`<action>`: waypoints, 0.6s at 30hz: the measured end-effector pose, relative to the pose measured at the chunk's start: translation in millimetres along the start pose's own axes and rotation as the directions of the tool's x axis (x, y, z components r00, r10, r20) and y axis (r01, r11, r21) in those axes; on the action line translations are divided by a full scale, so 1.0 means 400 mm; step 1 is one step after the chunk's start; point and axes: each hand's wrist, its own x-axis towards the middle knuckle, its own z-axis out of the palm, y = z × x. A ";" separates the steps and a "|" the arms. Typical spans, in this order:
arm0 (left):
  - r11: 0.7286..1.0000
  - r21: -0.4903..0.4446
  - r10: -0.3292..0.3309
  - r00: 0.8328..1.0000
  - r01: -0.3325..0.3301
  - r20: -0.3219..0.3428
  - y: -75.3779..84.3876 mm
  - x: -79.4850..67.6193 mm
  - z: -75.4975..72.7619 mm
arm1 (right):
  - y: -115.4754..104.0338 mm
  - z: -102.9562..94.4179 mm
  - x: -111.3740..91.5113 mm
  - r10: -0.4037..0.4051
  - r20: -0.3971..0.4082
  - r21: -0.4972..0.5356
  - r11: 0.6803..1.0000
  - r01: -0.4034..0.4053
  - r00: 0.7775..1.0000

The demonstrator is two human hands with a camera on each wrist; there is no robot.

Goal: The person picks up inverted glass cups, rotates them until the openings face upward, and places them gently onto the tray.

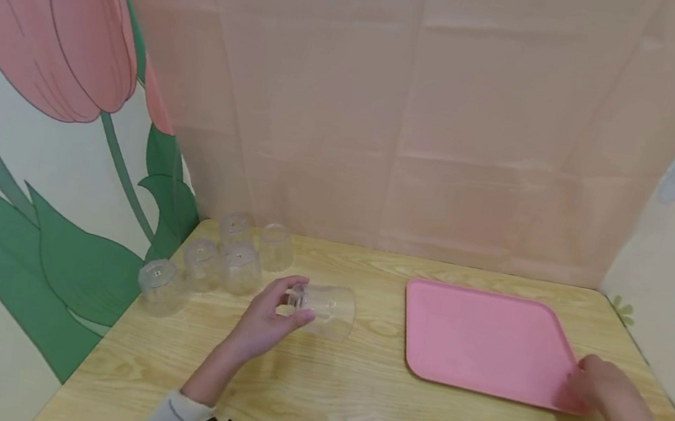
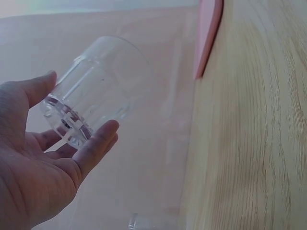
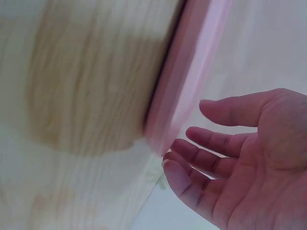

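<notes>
My left hand [image 1: 269, 320] grips a clear drinking glass [image 1: 332, 311] by its thick base, thumb on one side and fingers on the other. The glass lies on its side in the air, mouth pointing right; in the left wrist view the glass [image 2: 103, 81] holds nothing that I can see. At the right, my right hand [image 1: 607, 396] is at the near right corner of a pink tray [image 1: 488, 342]. Seen from the right wrist, its fingers [image 3: 206, 139] are loosely bent beside the tray rim [image 3: 184, 81], not curled round it. Whether the fingertips touch the rim I cannot tell.
Several clear glasses [image 1: 240, 269] stand upside down in a group at the back left of the wooden table [image 1: 348, 401]. A pink cloth backdrop [image 1: 410, 119] rises behind the table. Printed flower panels [image 1: 36, 209] flank it on both sides.
</notes>
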 end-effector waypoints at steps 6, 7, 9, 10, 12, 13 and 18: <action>1.000 -0.012 0.023 1.000 -0.023 -0.009 0.000 0.005 0.010 | -0.048 -0.008 -0.009 -0.081 -0.111 -0.035 0.996 0.077 0.991; 1.000 -0.010 0.023 1.000 -0.023 -0.010 0.000 0.006 0.013 | -0.060 -0.008 -0.012 -0.090 -0.126 -0.033 0.996 0.087 0.988; 1.000 -0.010 0.021 1.000 -0.021 -0.012 0.000 0.008 0.017 | -0.083 -0.006 -0.018 -0.114 -0.150 -0.023 0.993 0.112 0.982; 1.000 -0.007 0.020 1.000 -0.021 -0.010 0.000 0.009 0.019 | -0.094 -0.004 -0.022 -0.132 -0.164 -0.019 0.991 0.130 0.978; 1.000 -0.014 0.014 1.000 -0.014 -0.003 0.003 0.009 0.024 | -0.114 -0.001 -0.029 -0.161 -0.187 -0.014 0.987 0.161 0.969; 1.000 -0.020 0.012 1.000 -0.012 0.001 0.005 0.009 0.026 | -0.122 0.001 -0.032 -0.173 -0.195 -0.013 0.985 0.174 0.965; 1.000 -0.024 0.010 1.000 -0.010 0.023 0.021 0.009 0.035 | -0.153 0.011 -0.047 -0.175 -0.193 0.026 0.983 0.184 0.965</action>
